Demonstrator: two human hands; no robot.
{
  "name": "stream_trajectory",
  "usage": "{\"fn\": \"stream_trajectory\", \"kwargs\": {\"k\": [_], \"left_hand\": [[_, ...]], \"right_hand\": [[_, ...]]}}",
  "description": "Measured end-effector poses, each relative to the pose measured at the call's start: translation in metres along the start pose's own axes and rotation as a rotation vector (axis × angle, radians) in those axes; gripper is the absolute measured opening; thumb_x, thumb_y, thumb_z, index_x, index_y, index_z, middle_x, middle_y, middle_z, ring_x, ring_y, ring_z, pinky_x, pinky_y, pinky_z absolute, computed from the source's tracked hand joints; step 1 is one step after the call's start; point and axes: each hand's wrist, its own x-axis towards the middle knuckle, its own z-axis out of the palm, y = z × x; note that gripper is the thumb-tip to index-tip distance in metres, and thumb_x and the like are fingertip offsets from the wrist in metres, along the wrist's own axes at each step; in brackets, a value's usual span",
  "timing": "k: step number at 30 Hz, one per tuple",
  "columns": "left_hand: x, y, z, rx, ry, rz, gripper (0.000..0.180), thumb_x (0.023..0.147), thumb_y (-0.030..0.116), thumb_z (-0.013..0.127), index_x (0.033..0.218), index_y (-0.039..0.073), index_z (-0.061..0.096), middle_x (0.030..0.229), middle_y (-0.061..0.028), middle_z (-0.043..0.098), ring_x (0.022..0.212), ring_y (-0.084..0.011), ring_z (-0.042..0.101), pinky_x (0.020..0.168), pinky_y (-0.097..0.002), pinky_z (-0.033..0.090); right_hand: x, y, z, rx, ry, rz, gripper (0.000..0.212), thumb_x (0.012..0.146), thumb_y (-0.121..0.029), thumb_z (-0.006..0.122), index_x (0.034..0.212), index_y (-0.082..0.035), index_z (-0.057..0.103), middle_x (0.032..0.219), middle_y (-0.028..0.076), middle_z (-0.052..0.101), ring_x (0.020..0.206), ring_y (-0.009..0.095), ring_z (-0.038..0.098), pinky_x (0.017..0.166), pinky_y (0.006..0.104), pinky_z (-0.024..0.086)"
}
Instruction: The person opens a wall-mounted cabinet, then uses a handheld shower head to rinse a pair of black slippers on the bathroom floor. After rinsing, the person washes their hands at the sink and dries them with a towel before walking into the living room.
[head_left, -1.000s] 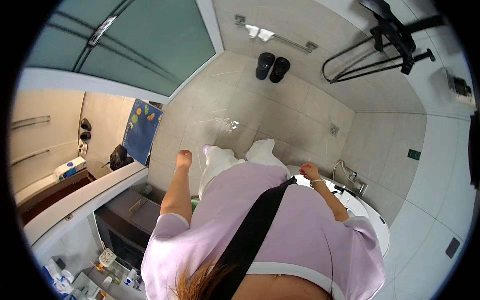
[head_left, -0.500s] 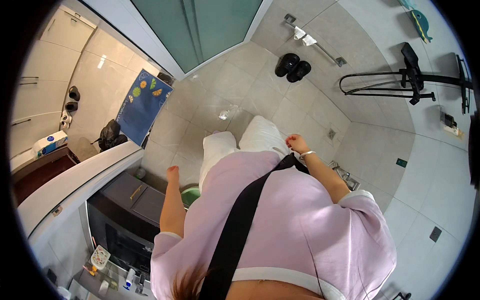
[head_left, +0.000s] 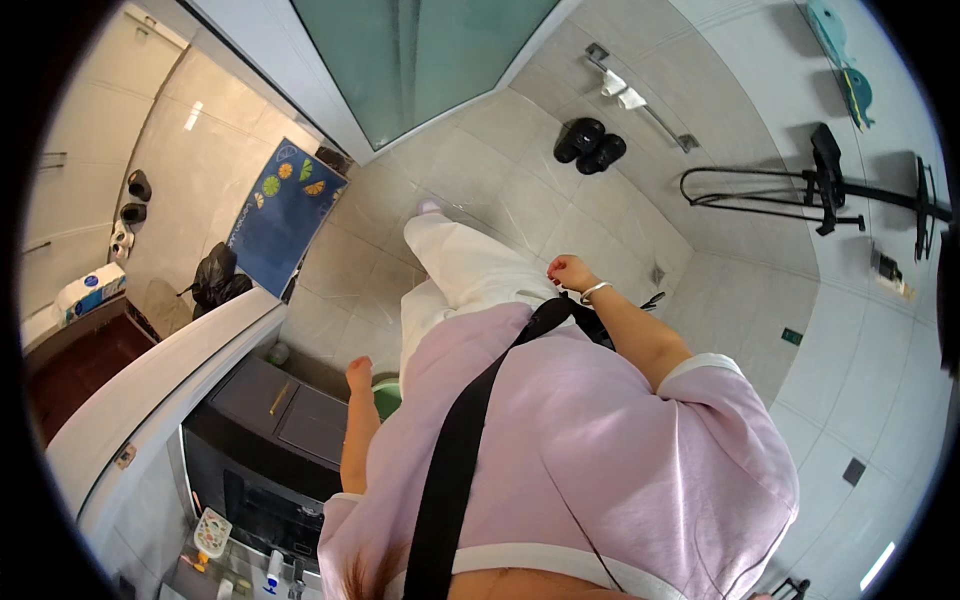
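My right hand (head_left: 572, 272) hangs in front of my right hip, a pale bracelet (head_left: 595, 292) round its wrist. Its fingers are curled in, and nothing shows in them. Low at my left side is my left hand (head_left: 358, 374), small and foreshortened; how its fingers lie is hard to see. Closest to that hand is a green basin (head_left: 386, 398), partly hidden by my body. One leg in white trousers (head_left: 470, 262) is stretched forward on the tiled floor. A black strap (head_left: 460, 440) crosses my lilac shirt down to a dark bag at my right hip, mostly covered.
Ahead stands a frosted glass door (head_left: 425, 70). Black slippers (head_left: 590, 146) lie below a towel bar (head_left: 645, 100). To the left, a blue mat (head_left: 285, 215) and a black plastic bag (head_left: 218, 280) lie by the doorway. A black folding rack (head_left: 800, 185) hangs on the right wall.
One leg has swung forward and left, covering the shiny floor spot seen before. My right hand has shifted slightly left, my left hand slightly toward me and right. The view has turned a little.
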Motion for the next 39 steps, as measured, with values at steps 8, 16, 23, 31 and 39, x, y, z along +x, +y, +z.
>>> {"fn": "stream_trajectory", "kwargs": {"k": [8,16,23,31,39], "left_hand": [[0.008,0.096,-0.005,0.106,0.199,0.117,0.021,0.070,0.018,0.059,0.081,0.000,0.059,0.078,-0.0104,0.061,0.073,-0.0190,0.056,0.066,-0.0303,0.043],[-0.002,0.139,-0.002,0.113,0.395,0.054,0.024,0.069,0.022,0.057,0.082,0.002,0.061,0.081,-0.0135,0.061,0.078,-0.0274,0.058,0.071,-0.0349,0.045],[0.008,0.093,-0.037,0.203,0.401,-0.160,0.028,0.069,0.026,0.059,0.086,0.005,0.061,0.085,-0.0140,0.061,0.080,-0.0252,0.058,0.071,-0.0342,0.045],[0.055,0.094,-0.143,0.065,0.445,-0.113,0.033,0.068,0.026,0.058,0.093,0.005,0.060,0.094,-0.0146,0.060,0.088,-0.0279,0.057,0.077,-0.0346,0.044],[0.120,0.094,-0.272,-0.174,0.324,-0.123,0.024,0.069,0.022,0.058,0.084,0.004,0.063,0.083,-0.0131,0.062,0.079,-0.0252,0.058,0.071,-0.0334,0.044]], "right_hand": [[0.077,-0.068,-0.012,0.020,-0.123,0.030,0.009,0.075,-0.007,0.048,0.076,-0.008,0.057,0.073,0.002,0.060,0.063,0.012,0.056,0.052,0.0242,0.043],[0.133,-0.165,-0.028,-0.074,-0.173,0.024,0.009,0.070,-0.005,0.056,0.079,-0.008,0.054,0.073,0.004,0.061,0.062,0.012,0.057,0.049,0.0237,0.041],[0.157,-0.247,0.015,-0.127,-0.262,0.004,0.012,0.068,-0.006,0.059,0.077,-0.010,0.053,0.071,0.002,0.060,0.063,0.012,0.057,0.050,0.0245,0.040],[0.164,-0.341,0.139,-0.222,-0.274,0.012,0.010,0.071,-0.008,0.056,0.080,-0.010,0.054,0.073,0.002,0.061,0.062,0.011,0.057,0.051,0.0261,0.041],[0.152,-0.426,0.279,-0.313,-0.282,-0.039,0.012,0.079,-0.016,0.051,0.085,-0.008,0.056,0.077,0.003,0.060,0.064,0.011,0.056,0.051,0.0240,0.042]]}}
